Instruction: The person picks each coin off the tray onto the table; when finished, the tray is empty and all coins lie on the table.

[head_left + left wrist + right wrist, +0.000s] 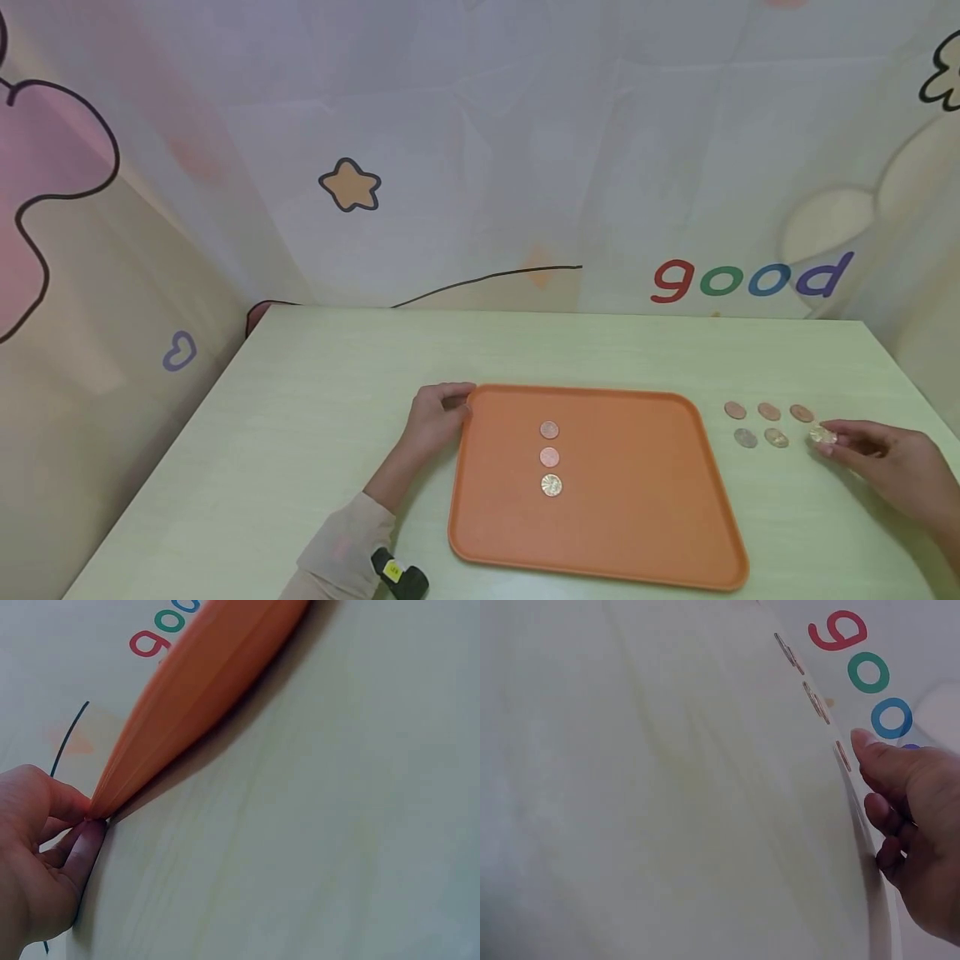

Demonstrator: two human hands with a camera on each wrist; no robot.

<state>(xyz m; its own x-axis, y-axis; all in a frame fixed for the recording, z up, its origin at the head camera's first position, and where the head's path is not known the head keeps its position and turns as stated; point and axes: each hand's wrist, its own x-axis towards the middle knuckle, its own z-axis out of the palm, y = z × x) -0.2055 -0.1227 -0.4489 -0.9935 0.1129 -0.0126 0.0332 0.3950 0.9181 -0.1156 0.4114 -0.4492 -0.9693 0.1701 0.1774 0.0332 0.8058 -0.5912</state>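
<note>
An orange tray (630, 492) lies on the table, and my left hand (437, 421) pinches its far left corner. In the left wrist view, the thumb and fingers of that left hand (41, 855) meet at the tray's edge (187, 697). On the tray, a column holds two copper-coloured coins (549, 457) and a gold-coloured coin (551, 485) nearest me. To the right of the tray, my right hand (892, 458) pinches another gold-coloured coin (822, 434) between thumb and fingers. In the right wrist view, the right hand (922, 825) hides that coin.
Right of the tray, three copper-coloured coins (768, 412) form a back row. A silver-coloured coin (745, 437) and a gold-coloured coin (776, 437) lie in front of them. The pale table (247, 467) ends at a printed cloth backdrop (480, 183).
</note>
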